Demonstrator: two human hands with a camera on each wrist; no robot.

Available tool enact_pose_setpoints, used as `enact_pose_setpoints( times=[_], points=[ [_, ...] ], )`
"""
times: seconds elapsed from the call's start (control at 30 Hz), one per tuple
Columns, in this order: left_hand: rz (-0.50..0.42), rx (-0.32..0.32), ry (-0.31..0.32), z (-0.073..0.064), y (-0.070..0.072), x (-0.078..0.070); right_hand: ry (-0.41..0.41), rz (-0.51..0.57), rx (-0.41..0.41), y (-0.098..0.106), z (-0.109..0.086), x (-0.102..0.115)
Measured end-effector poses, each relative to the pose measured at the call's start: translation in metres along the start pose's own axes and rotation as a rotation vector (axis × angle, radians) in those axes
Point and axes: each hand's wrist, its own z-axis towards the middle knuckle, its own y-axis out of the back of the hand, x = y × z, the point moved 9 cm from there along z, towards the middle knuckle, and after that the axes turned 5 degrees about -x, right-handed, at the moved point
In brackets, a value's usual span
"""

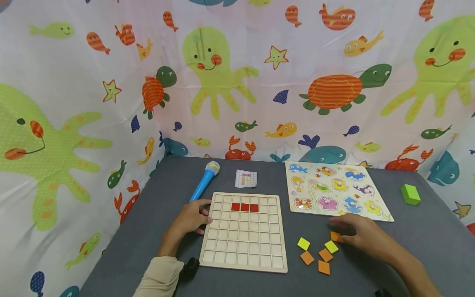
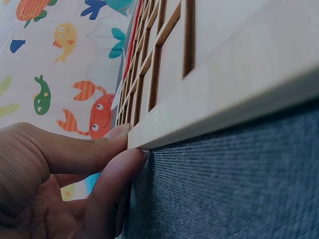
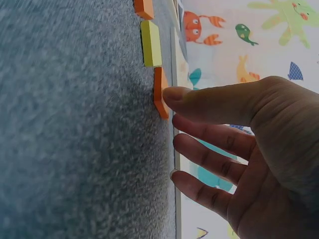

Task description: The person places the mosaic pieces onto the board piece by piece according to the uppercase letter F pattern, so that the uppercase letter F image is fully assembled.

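My left hand pinches the left edge of a wooden grid board between thumb and finger, as the left wrist view shows close up. Three red square tiles sit in a row in its second row of cells. My right hand is low over the table to the right, its thumb tip at an orange tile and its other fingers loosely bent and spread. Beside that tile lies a yellow tile. Another yellow tile and more orange tiles are scattered between hand and board.
Behind the grid board lies a small printed grid card. A blue toy microphone is behind my left hand. A sea-animal puzzle board lies just beyond my right hand, with a green block farther right. A patterned curtain hangs behind the table.
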Motion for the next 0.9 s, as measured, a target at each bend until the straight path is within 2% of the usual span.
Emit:
enact_pose_setpoints(
  times=[0.27, 0.8, 0.9],
  points=[
    [0.003, 0.0, -0.002, -0.0016, 0.0004, -0.0016, -0.035, -0.006, 0.029, -0.0019, -0.0029, -0.0079],
    [0.004, -0.008, -0.008, -0.0023, 0.0006, -0.0021, 0.012, -0.012, 0.04, -0.0054, -0.0012, -0.003],
    [-0.002, -0.006, -0.013, -0.0017, 0.0007, -0.0028, 0.026, -0.023, 0.02, -0.0036, -0.0002, -0.0003]
  ],
)
